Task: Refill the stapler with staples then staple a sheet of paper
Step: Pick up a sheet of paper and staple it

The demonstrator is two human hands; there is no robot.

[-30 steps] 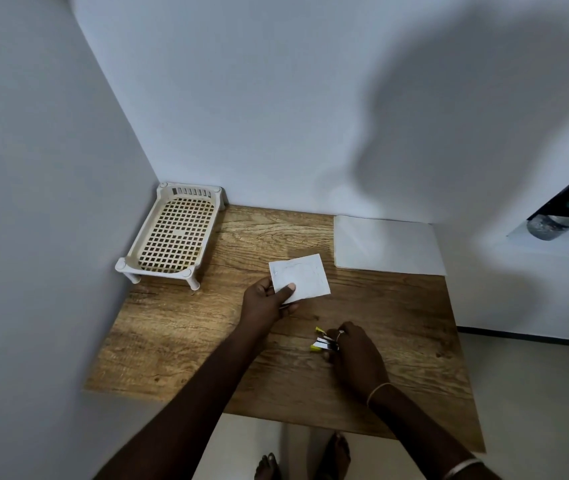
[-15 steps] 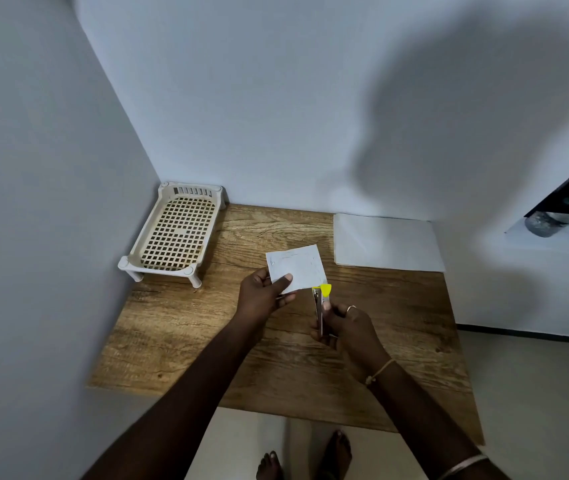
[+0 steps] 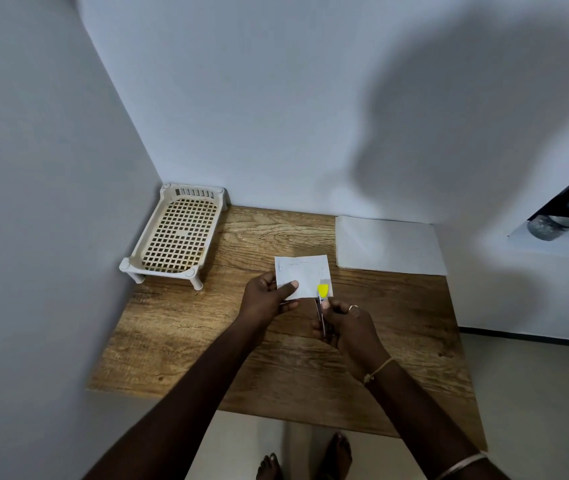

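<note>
My left hand (image 3: 267, 299) pinches a small folded white sheet of paper (image 3: 305, 273) by its lower left corner, holding it above the wooden table (image 3: 206, 341). My right hand (image 3: 348, 323) grips a small stapler (image 3: 322, 303) with a yellow tip. The stapler points away from me and its yellow tip lies over the paper's lower right corner. Most of the stapler's body is hidden inside my fingers.
A cream plastic basket tray (image 3: 175, 233) on short legs stands in the table's back left corner. A stack of white paper (image 3: 388, 245) lies at the back right against the wall. The floor and bare feet (image 3: 307, 459) show below the table's front edge.
My right hand lifted the stapler off the table and brought it forward onto the paper's lower right corner. My left hand shifted the paper slightly right.
</note>
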